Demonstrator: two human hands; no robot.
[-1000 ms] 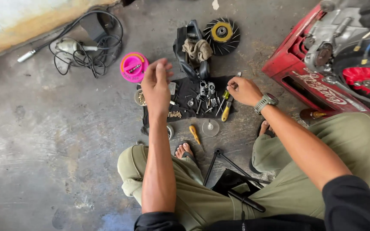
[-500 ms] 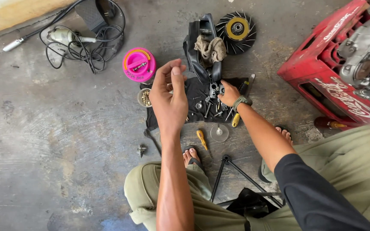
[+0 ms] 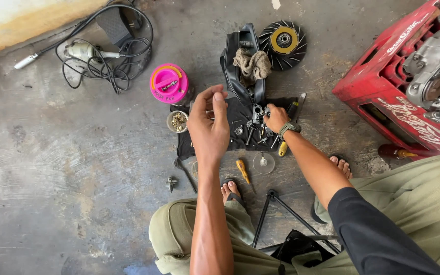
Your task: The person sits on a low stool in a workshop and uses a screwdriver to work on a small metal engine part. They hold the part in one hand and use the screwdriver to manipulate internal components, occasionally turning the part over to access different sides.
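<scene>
My left hand (image 3: pixel 210 125) is raised over the left side of a black cloth (image 3: pixel 238 142), thumb and fingertips pressed together; whether something small is pinched there is not visible. My right hand (image 3: pixel 276 118), with a watch on its wrist, reaches down into a cluster of small metal parts (image 3: pixel 254 125) on the cloth, its fingertips among them. A yellow-handled screwdriver (image 3: pixel 243 170) and a clear round dish (image 3: pixel 264 163) lie just below the cloth. A small cup of brass bits (image 3: pixel 177 121) stands left of my left hand.
A pink round container (image 3: pixel 169 83) and a corded tool with coiled cable (image 3: pixel 103 56) lie at upper left. A rag (image 3: pixel 252 64) on black rubber and a flap disc (image 3: pixel 283 39) sit behind the cloth. A red crate (image 3: pixel 383 97) holds an engine (image 3: pixel 436 71) at right.
The view has moved closer to the cloth. My right hand has gone from the cloth's right edge into the metal parts. My left hand stays raised, its fingertips now closed together.
</scene>
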